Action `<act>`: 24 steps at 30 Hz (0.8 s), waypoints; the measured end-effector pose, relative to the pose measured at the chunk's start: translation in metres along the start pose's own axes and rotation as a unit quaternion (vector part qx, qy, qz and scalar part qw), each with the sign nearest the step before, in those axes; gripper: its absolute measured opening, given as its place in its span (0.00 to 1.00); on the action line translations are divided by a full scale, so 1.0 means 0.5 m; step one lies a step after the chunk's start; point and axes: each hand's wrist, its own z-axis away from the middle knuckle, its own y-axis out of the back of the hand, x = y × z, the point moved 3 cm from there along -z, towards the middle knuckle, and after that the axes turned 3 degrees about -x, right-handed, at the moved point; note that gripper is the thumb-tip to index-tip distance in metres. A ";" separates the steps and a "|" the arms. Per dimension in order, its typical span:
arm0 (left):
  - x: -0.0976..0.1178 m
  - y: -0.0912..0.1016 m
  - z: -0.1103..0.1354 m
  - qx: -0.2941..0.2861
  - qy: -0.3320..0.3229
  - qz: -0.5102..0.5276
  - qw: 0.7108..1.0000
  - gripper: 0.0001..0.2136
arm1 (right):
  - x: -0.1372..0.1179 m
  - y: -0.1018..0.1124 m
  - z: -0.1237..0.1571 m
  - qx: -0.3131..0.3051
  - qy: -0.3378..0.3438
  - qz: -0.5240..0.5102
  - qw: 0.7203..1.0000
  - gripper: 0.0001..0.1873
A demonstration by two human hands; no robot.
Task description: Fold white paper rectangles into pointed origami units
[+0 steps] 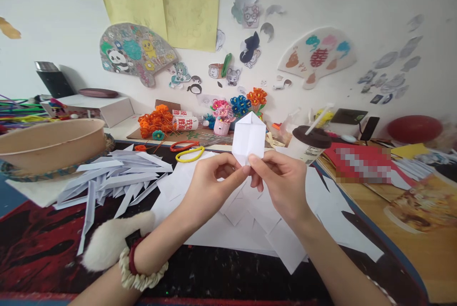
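Fingers of the left hand (223,168) and right hand (280,172) meet at the lower edge of a folded white paper (249,137), which stands upright just above them. Both thumbs are nearly closed against the fingers, pinching that edge, while the remaining fingers curl loosely below. Crisp creases cross its smooth face, and its top rises to a blunt peak. Beneath spread overlapping flat sheets (246,232); farther left, narrow folded strips (121,172) lie heaped near a fuzzy, rounded white object (107,244).
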 end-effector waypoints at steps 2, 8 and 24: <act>-0.001 -0.001 0.001 0.001 -0.002 -0.008 1.000 0.11 | 0.002 0.000 0.001 0.004 0.000 0.002 1.000 0.11; 0.002 -0.004 0.000 0.004 -0.007 -0.004 1.000 0.11 | 0.002 -0.002 0.003 0.010 0.000 0.004 1.000 0.11; 0.006 0.002 -0.004 -0.015 0.031 0.025 0.999 0.09 | 0.006 0.001 0.003 0.022 -0.010 -0.010 1.000 0.13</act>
